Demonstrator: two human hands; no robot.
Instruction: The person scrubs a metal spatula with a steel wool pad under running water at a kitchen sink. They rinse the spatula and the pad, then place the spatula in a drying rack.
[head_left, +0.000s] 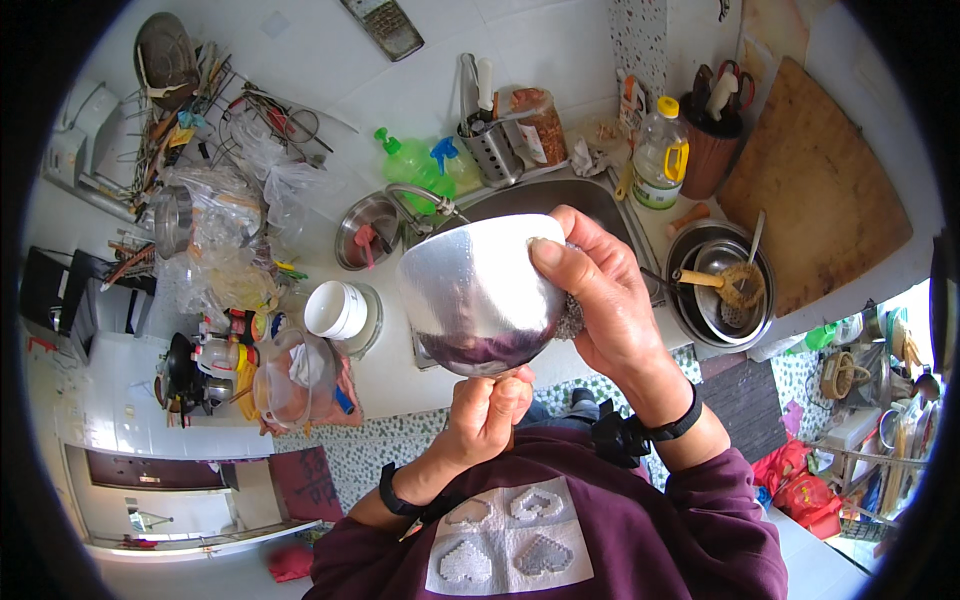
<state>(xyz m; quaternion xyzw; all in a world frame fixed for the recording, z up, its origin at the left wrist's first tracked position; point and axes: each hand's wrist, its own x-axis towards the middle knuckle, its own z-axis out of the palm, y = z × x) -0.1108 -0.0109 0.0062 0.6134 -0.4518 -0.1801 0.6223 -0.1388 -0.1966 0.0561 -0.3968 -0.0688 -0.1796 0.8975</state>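
A shiny metal bowl-shaped vessel (480, 292) is held up over the front edge of the sink, its outside turned towards me. My right hand (611, 300) grips its right side, thumb on the outer wall. Between that palm and the vessel sits a steel wool scrubber (571, 321), partly hidden by the fingers. My left hand (484, 416) is closed against the vessel's near lower edge; the part inside the fist, perhaps a handle, is hidden. Behind the vessel is the stainless sink (517, 196), largely covered by it, with a curved faucet (412, 191) at its left.
White bowls (336, 309) and a steel pot (367, 229) stand left of the sink. To the right are nested metal basins (679, 300) with a brush (739, 285), an oil bottle (660, 161), a knife holder (709, 150) and a leaning cutting board (817, 187).
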